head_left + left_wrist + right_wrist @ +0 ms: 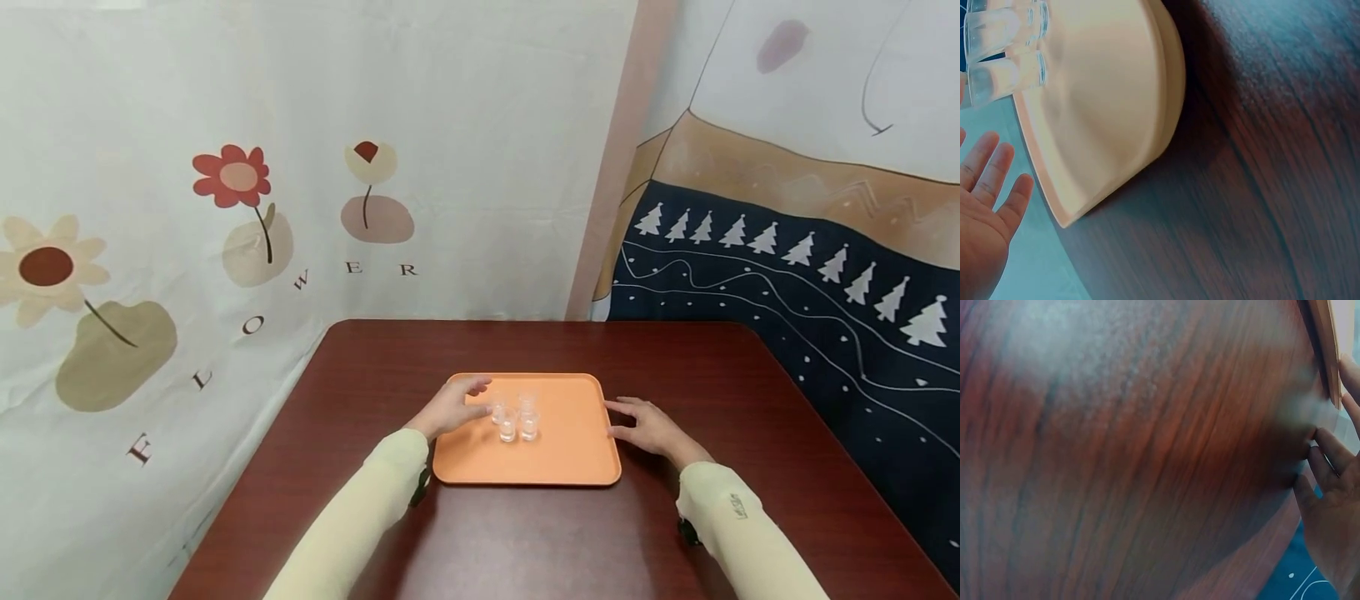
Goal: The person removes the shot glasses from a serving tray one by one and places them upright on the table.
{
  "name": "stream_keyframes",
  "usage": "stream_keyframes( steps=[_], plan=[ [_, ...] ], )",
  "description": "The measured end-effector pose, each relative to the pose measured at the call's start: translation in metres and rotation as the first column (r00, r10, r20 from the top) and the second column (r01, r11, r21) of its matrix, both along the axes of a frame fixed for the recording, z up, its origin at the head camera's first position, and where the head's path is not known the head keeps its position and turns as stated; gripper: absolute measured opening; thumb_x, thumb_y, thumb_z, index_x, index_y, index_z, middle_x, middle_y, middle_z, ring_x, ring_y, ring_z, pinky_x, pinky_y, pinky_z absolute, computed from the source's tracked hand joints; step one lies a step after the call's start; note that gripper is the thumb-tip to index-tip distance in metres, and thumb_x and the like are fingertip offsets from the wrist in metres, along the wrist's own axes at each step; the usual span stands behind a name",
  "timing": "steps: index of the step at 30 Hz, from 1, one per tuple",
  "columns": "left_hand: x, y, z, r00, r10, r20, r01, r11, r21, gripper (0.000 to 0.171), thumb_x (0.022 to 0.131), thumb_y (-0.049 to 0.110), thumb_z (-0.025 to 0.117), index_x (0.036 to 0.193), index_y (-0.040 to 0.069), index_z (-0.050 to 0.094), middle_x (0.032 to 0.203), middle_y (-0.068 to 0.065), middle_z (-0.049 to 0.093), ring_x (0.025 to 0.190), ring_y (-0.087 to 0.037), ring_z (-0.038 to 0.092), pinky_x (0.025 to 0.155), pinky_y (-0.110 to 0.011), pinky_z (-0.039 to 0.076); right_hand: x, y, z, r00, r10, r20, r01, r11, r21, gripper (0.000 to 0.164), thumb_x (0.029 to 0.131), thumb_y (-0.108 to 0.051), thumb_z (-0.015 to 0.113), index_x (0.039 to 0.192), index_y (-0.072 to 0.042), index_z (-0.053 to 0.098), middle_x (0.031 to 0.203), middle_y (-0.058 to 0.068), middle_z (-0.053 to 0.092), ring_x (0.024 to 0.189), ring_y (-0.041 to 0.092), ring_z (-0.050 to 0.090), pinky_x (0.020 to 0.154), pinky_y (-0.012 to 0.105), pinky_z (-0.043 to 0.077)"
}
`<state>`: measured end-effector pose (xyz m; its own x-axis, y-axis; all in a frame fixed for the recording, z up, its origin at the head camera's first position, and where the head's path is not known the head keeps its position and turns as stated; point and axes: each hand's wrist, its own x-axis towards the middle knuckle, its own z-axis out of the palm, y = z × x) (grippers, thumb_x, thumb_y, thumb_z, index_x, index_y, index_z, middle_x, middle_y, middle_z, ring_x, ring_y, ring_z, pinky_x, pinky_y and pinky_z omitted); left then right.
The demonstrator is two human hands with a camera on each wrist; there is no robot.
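Several small clear shot glasses [528,427] stand close together on an orange tray [577,450], left of its middle. My left hand [448,408] hovers over the tray's left side, its fingers apart and loosely bent. Its thumb tip is beside the leftmost glass [498,412]; whether it touches I cannot tell. In the left wrist view that hand [982,212] has spread fingers near the glasses [997,81]. At the tray's right edge is my right hand [648,427], its thumb and fingertips at the rim. The right wrist view shows this hand [1335,512] with fingers extended beside the tray's side [1329,350].
The tray lies on a dark red-brown wooden table [525,533]. Behind it hangs a pale cloth with flower prints [480,167]. A dark blue cloth with white trees [750,275] hangs on the right.
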<state>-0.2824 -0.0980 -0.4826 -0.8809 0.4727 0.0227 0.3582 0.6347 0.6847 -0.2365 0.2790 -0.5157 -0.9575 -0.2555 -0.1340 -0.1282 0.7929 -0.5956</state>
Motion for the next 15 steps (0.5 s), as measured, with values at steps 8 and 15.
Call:
stream_keyframes(
  steps=[8, 15],
  plan=[
    [-0.001, 0.005, -0.003, 0.998, 0.003, 0.066, -0.005, 0.999, 0.041, 0.05, 0.093, 0.016, 0.071, 0.14, 0.005, 0.054, 0.128, -0.013, 0.062, 0.121, -0.032, 0.054, 0.1, -0.047, 0.045, -0.003, 0.001, 0.003, 0.999, -0.002, 0.038, 0.002, 1.0, 0.01, 0.063, 0.094, -0.036, 0.069, 0.148, -0.011, 0.048, 0.152, 0.028, 0.034, 0.138, 0.053, 0.026, 0.106, 0.071, 0.024],
    [-0.002, 0.009, -0.011, 0.998, -0.01, 0.066, 0.006, 0.998, 0.059, 0.042, 0.093, 0.013, 0.071, 0.132, 0.003, 0.06, 0.117, -0.009, 0.065, 0.112, -0.028, 0.058, 0.095, -0.043, 0.049, 0.001, 0.002, -0.002, 0.999, 0.014, 0.031, -0.015, 0.999, 0.03, 0.066, 0.093, -0.041, 0.068, 0.147, -0.011, 0.048, 0.151, 0.03, 0.033, 0.137, 0.054, 0.025, 0.104, 0.071, 0.026]
  ],
)
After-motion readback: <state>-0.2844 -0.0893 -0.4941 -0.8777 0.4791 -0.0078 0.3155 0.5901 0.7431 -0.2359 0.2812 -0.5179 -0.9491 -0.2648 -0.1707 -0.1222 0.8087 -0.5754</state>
